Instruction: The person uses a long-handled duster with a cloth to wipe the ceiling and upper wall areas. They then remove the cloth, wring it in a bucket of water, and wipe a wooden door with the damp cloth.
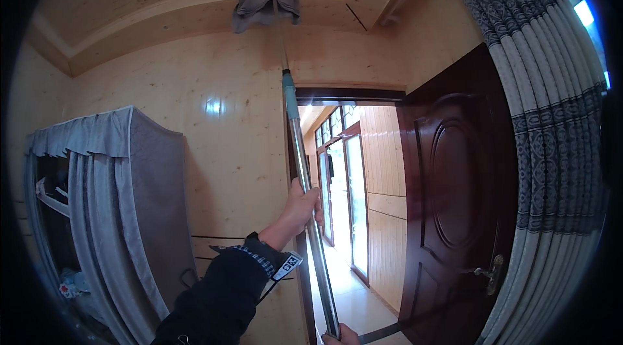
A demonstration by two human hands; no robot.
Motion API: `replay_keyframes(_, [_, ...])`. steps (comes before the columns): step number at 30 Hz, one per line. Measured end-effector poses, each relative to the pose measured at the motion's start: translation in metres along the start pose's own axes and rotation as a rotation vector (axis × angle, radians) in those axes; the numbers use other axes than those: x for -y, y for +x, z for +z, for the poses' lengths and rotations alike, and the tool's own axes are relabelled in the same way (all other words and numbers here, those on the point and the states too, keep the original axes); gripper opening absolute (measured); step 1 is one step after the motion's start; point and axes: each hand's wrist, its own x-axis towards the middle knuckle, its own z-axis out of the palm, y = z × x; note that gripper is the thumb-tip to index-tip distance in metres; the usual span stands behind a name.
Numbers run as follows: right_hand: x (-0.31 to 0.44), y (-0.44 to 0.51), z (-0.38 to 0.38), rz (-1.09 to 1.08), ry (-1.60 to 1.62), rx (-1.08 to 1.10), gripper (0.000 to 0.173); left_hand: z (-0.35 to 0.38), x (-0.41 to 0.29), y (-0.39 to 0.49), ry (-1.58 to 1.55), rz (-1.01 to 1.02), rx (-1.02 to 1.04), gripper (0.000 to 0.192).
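A telescopic metal pole [316, 247] with a green collar rises steeply before me. My left hand [299, 206] is wrapped around its middle, below the collar. Lower down, at the bottom edge of the view, my right hand [343, 335] grips the same pole near its lower visible part; most of that hand is cut off. A grey cloth [267, 2] is draped over the pole's top end and lies against the wooden trim where wall and ceiling meet. The cloth hides the head beneath it.
A fabric-covered wardrobe [155, 199] stands at left. Right of the pole is a doorway with a dark wooden door [457, 189] swung open, its handle [494, 274] facing me. A patterned curtain [550, 160] hangs at far right. A tiled floor [357, 296] shows through the doorway.
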Motion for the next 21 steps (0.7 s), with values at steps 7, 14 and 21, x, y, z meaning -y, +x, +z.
replay_keyframes(7, [0.029, -0.004, -0.053, 0.037, -0.122, -0.132, 0.01, 0.068, 0.011, 0.032, 0.055, -0.044, 0.027, 0.022])
replay_keyframes(14, [0.025, -0.003, -0.104, 0.014, -0.175, -0.165, 0.009, 0.109, 0.015, 0.039, 0.024, -0.01, 0.066, 0.025])
replay_keyframes(21, [0.042, -0.018, -0.1, 0.037, -0.161, -0.124, 0.011, 0.12, 0.016, 0.037, 0.055, -0.028, 0.108, 0.026])
